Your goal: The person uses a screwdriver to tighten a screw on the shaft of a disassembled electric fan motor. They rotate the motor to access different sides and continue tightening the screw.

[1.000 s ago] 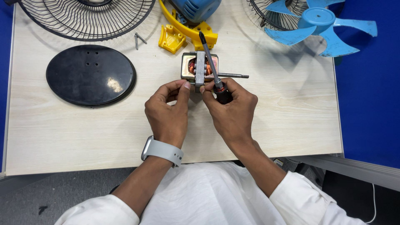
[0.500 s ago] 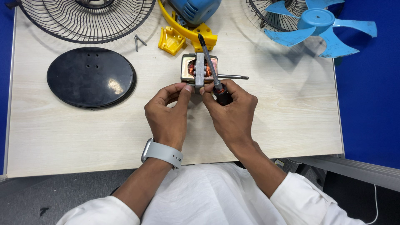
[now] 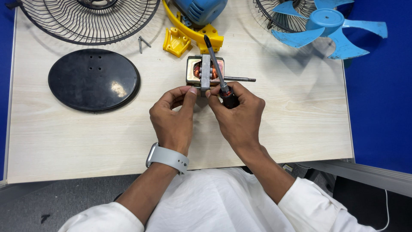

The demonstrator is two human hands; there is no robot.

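Observation:
A small electric fan motor with copper windings and a steel shaft lies on the pale wooden table. My left hand, with a grey watch on its wrist, pinches the near edge of the motor with thumb and forefinger. My right hand grips a screwdriver with a black handle; its shaft points away from me across the motor. The fingertips of both hands meet at the motor's near edge.
A round black base plate lies at the left. A black wire fan guard sits at the far left, yellow plastic parts and a blue housing at the far middle, a blue fan blade on another guard at the far right. Two screws lie near the guard.
Both hands stay at the motor; the view has shifted slightly. No clear movement of the motor or screwdriver.

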